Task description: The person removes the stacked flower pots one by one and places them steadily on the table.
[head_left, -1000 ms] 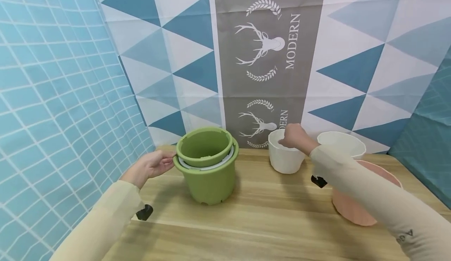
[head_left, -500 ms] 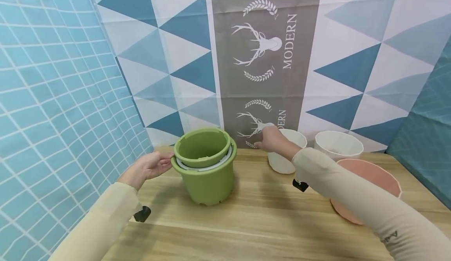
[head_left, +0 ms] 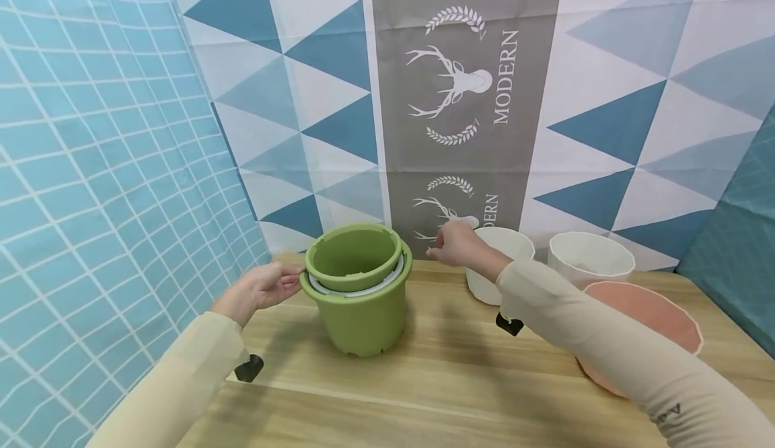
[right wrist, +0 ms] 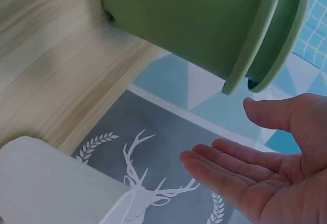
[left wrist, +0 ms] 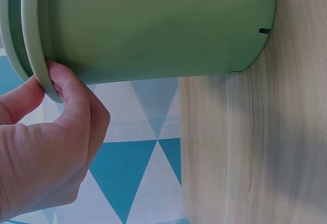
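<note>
My left hand (head_left: 266, 285) pinches the left rim of a large green flowerpot (head_left: 363, 323) standing on the wooden table. In the left wrist view, the thumb and curled fingers (left wrist: 71, 96) sit on either side of that rim. A smaller green pot (head_left: 352, 253) is nested inside it, with a thin light-grey rim (head_left: 387, 278) showing between the two. To the right of the stack, my right hand (head_left: 459, 243) hovers in front of a white pot (head_left: 482, 288). The right wrist view shows this hand open, its thumb apart from the fingers, holding nothing and just short of the green rims.
Farther right stand another white pot (head_left: 590, 256) and a salmon-pink pot (head_left: 642, 310), partly behind my right sleeve (head_left: 605, 327). A patterned cloth (head_left: 339, 125) hangs behind the table (head_left: 375, 401), and a blue checked cloth (head_left: 109, 185) closes the left side.
My right hand has moved left, from over the nearer white pot toward the green stack. My left hand keeps its pinch on the rim, and the pots stay where they were.
</note>
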Demonstrator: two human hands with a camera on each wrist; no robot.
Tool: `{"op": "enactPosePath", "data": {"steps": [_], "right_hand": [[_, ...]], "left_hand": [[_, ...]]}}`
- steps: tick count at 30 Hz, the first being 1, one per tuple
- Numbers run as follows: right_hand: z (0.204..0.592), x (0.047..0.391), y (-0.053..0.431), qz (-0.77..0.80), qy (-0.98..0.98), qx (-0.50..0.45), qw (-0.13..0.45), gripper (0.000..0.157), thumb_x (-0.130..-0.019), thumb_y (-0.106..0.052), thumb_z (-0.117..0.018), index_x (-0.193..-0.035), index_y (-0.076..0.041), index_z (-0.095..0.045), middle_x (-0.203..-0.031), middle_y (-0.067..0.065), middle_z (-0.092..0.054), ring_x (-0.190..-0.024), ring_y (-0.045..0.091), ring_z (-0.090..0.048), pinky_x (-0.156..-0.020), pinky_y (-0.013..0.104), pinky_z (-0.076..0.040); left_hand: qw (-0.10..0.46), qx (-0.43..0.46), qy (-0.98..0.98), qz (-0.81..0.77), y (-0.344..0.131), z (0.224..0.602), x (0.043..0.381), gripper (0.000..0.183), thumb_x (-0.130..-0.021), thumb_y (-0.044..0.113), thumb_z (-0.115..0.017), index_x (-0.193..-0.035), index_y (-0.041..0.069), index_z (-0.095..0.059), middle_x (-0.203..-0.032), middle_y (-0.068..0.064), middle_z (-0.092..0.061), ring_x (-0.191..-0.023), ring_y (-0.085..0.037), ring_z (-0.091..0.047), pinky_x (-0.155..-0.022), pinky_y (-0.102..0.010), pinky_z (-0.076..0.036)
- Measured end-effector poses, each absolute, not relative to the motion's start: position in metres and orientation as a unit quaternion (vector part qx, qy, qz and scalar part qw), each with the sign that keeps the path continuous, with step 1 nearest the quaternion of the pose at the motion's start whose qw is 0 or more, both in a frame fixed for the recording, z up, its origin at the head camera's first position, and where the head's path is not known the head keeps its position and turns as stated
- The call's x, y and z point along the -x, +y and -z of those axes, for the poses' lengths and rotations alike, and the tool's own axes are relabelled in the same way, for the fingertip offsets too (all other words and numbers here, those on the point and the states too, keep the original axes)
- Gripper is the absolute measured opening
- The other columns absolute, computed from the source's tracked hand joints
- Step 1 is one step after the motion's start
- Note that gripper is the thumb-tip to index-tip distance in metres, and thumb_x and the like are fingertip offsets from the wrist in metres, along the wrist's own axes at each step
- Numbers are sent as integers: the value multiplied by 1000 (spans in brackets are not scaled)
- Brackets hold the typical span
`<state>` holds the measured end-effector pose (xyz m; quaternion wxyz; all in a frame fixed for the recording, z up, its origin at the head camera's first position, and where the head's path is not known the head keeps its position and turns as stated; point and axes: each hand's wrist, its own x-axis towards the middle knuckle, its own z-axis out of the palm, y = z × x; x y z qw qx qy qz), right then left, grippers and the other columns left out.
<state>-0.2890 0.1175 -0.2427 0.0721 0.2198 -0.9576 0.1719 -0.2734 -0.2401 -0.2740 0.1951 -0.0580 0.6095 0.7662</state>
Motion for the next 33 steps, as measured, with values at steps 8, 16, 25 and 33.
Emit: {"op": "enactPosePath", "data": {"steps": [8,16,25,33], "right_hand": [[239,287,114,-172,-957,-217,87,34,-86,-26,-69,-61,-3,-67,-55,0,-58,-52,7,-43,-47,17,-38],[221,284,109,-200,-958,-199,59,43,-89,-31,-67,-51,-15,-55,-46,-10,-42,-50,7,-35,-45,15,-26],[216,283,99,-202,-960,-193,26,30,-90,-34,-65,-81,-9,-77,-79,5,-74,-89,23,-62,-101,42,-48],[206,283,93,-187,-965,-182,-6,37,-91,-38,-64,-102,-5,-73,-91,9,-75,-106,26,-65,-122,49,-30]], "left_hand": [[193,61,617,-761,-238,274,272,13,-98,3,-48,-111,0,-44,-98,-9,-56,-83,-9,-64,-81,-13,-58],[191,67,611,-765,-234,275,273,15,-98,2,-48,-112,0,-43,-105,-12,-51,-82,-9,-64,-82,-13,-58],[190,65,617,-761,-235,276,272,16,-98,3,-47,-114,0,-42,-120,-16,-40,-83,-8,-64,-82,-13,-58],[185,61,619,-761,-236,275,274,16,-99,2,-45,-114,0,-42,-116,-15,-43,-83,-8,-64,-82,-13,-58]]}}
